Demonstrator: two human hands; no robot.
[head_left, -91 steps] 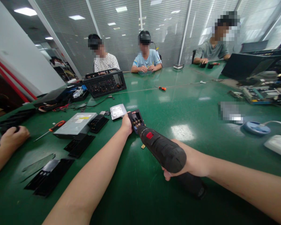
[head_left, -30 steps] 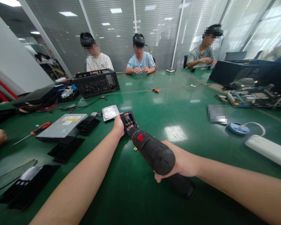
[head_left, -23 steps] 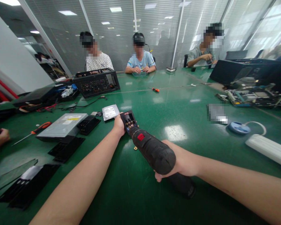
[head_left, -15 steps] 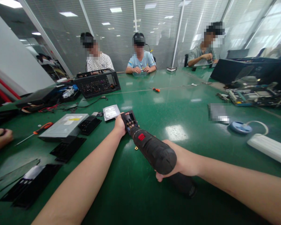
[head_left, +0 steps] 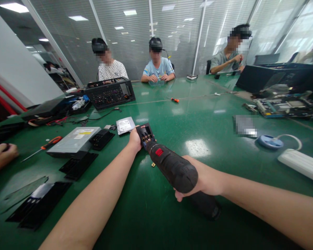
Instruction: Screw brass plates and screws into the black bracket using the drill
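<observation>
My right hand is wrapped round a black cordless drill with a red switch on top. Its nose points away from me, at a small black panel with metal connectors. That panel is gripped by my left hand at its left edge. The drill's front end hides the lower part of the panel, so whether the bit touches it I cannot tell. A small brass-coloured piece lies on the green table just below. Beyond my left hand is a silver hard drive.
To the left lie an optical drive, an orange-handled screwdriver and black plastic parts. Another person's hand is at the left edge. A computer case stands farther back. On the right are circuit boards and a white power strip.
The whole view has shifted slightly. Both my hands, the drill and the panel keep nearly the same positions to each other. The person at far right has raised a hand.
</observation>
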